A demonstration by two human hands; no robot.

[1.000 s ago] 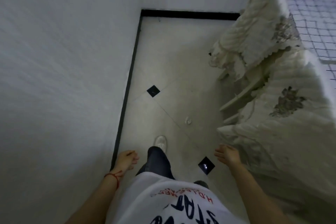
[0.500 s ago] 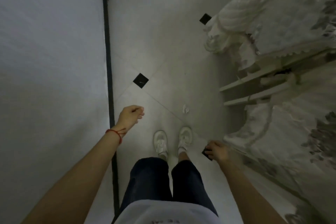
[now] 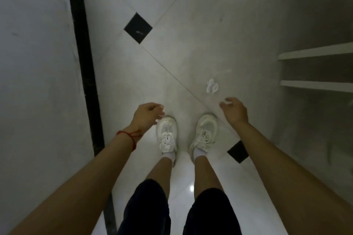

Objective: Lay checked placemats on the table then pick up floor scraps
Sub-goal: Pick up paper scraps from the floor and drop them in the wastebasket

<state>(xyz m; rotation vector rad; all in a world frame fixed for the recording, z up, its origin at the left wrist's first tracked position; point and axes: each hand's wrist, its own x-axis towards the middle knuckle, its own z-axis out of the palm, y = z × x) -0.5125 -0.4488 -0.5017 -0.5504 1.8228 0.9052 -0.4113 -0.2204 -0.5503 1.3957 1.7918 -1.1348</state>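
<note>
On the pale floor tile [image 3: 191, 25], head view: the white scrap [image 3: 212, 86] lies ahead of the right shoe [image 3: 204, 131], to its outer side and apart from it. The scrap is small and crumpled; its long axis appears to run roughly away from the person, though blur limits certainty. The right hand [image 3: 234, 110] hangs just short of the scrap, fingers loosely curled and empty, fingertips pointing toward it without touching. The left hand [image 3: 148, 114] hangs beside the left shoe [image 3: 167, 133], fingers loosely curled, holding nothing visible. The right hand is clearly nearer. Judgement: the pickup calls for a short forward and downward reach by the right hand.
</note>
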